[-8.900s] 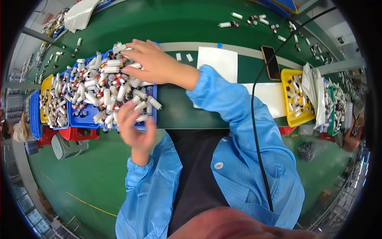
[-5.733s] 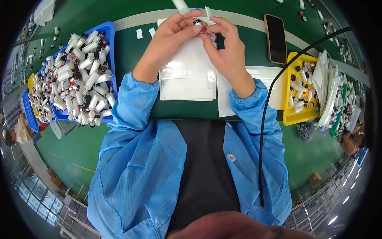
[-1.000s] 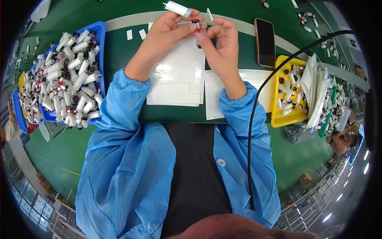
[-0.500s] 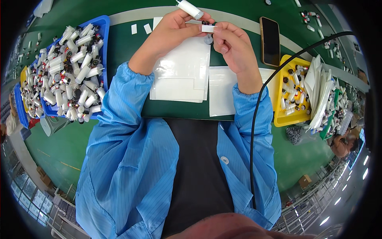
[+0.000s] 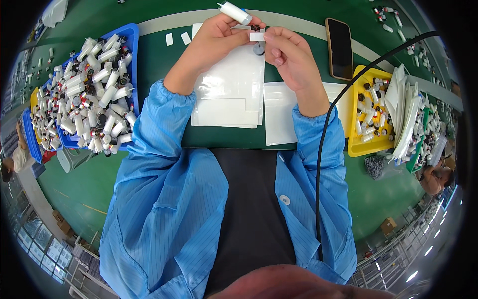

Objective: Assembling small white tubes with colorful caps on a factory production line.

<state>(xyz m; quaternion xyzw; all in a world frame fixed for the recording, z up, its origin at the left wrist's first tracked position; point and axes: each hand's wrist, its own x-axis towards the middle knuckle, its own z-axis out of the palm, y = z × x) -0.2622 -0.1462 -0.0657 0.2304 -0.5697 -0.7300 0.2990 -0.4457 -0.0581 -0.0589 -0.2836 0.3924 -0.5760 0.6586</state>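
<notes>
Trays flank both hands: blue tray [image 5: 135,55], heaped w/ white cylinders [image 5: 94,89], sits L of L hand [image 5: 215,40], well apart; yellow tray [image 5: 371,149], part-filled w/ similar pcs, is R of & nearer the body than R hand [image 5: 293,55], white bags [image 5: 396,94] beside it. Phone [image 5: 339,48] lies near R hand, on its R. Black cable [image 5: 323,144] cuts across view R of that hand, over tray corner. Two small white pcs [image 5: 169,39] rest L of L hand on green worktop [image 5: 154,60]. Stacked sleeves [image 5: 226,97] lie bodyward of L hand; another sleeve [image 5: 280,117] by R wrist.

Sleeves: glossy, flat, rectangular plastic. Cylinder [image 5: 235,13], smooth white, lies slanted across L fingers. L hand half-curled, thumb & finger closed at a small dark part [image 5: 256,28]; round grey disc [image 5: 258,49] below it. White strip [image 5: 257,37], flat, sits btwn hands; R thumb & forefinger pinch its end, other fingers curled. Can't tell if strip's stuck.
</notes>
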